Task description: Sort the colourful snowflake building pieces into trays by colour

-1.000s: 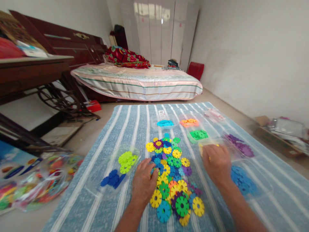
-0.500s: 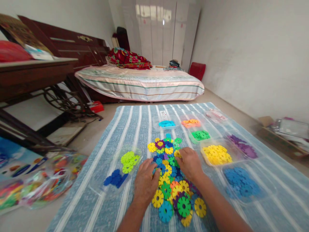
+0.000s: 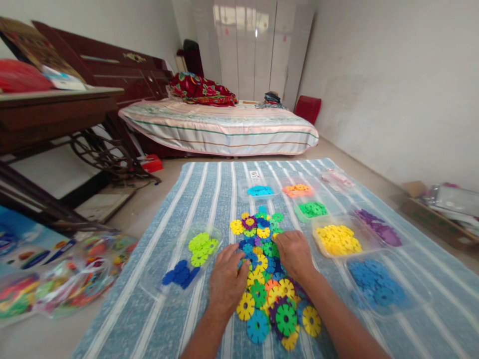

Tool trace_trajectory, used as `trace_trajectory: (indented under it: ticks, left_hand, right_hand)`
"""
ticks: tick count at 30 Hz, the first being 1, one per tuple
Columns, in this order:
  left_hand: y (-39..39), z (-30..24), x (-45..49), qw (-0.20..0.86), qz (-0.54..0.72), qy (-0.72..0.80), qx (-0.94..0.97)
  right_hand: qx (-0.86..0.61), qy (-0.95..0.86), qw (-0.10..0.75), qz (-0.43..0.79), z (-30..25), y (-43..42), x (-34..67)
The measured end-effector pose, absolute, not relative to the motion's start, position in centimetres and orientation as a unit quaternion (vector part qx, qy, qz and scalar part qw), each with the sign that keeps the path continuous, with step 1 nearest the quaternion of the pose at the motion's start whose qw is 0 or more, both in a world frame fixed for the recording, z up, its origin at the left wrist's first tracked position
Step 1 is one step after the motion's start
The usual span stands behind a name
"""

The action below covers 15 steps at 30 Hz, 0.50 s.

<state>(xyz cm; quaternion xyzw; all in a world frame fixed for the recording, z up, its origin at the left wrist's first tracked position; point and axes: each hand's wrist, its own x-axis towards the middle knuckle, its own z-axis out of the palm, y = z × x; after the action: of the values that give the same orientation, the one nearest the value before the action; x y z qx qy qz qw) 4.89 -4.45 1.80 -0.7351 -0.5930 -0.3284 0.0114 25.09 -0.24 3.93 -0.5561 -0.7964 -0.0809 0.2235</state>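
A heap of notched plastic discs (image 3: 258, 294) in mixed colours spreads over the striped cloth between my hands. At the heap's left edge rests my left hand (image 3: 227, 279), thumb and forefinger apart beside blue discs (image 3: 247, 248). On the other side, my right hand (image 3: 296, 254) has its fingers curled together at the heap's edge, next to a yellow disc (image 3: 275, 236). Its fingertips are partly hidden, so what they grip cannot be made out. Closest to me lies a large green disc (image 3: 286, 319) on top of purple and yellow ones.
Left stands a clear tray (image 3: 149, 286) with lime discs (image 3: 202, 248) and dark blue discs (image 3: 181, 273). To the right are boxes of yellow discs (image 3: 338, 240), green discs (image 3: 312, 209), purple discs (image 3: 380, 228) and blue discs (image 3: 377, 284). Light-blue discs (image 3: 260, 191) and orange discs (image 3: 297, 189) sit farther back.
My right fingers have curled in slightly over the yellow disc at the heap's edge. The left hand stays nearly in place. The whole view has shifted a little.
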Motion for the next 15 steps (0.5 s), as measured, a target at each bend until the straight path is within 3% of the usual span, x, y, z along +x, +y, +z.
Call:
trace_trajectory:
  ticks: [5,10,15]
  left_hand:
    - [-4.3,1.7,4.9,0.014,-0.334,-0.593,-0.732]
    - [-4.4,1.6,4.8,0.017,-0.329,-0.592,-0.735]
    - [-4.3,1.5,4.9,0.027,-0.330,-0.592,-0.735]
  right_hand:
    - [-0.547,-0.785,0.268,-0.110,4.0,-0.4,25.9]
    - [-0.526,-0.729,0.375,-0.226,6.5,-0.8,29.7]
    - [-0.582,-0.654,0.362,-0.321,8.4,-1.4,33.7]
